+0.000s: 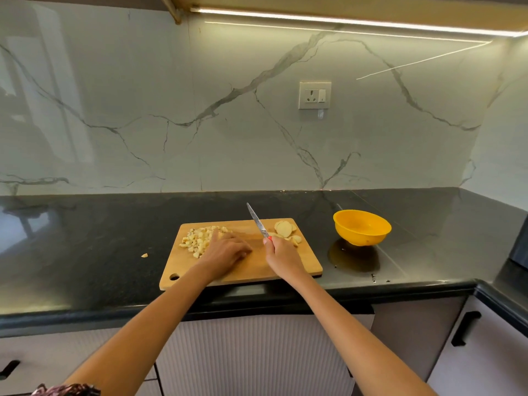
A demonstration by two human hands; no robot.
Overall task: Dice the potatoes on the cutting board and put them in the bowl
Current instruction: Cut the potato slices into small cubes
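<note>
A wooden cutting board [251, 267] lies on the black counter. A pile of diced potato [197, 238] sits on its far left part. My left hand [225, 251] rests flat on the board beside the pile, one finger touching the dice. Potato slices [285, 230] lie at the board's far right corner. My right hand [281, 254] grips a red-handled knife [258, 222], its blade raised and pointing away over the board. An empty yellow bowl [361, 228] stands on the counter to the right of the board.
One stray potato piece [144, 255] lies on the counter [100, 238] left of the board. A marble backsplash with a wall socket [315, 95] rises behind. A dark appliance edge [520, 247] shows at far right. Cabinet doors with black handles sit below.
</note>
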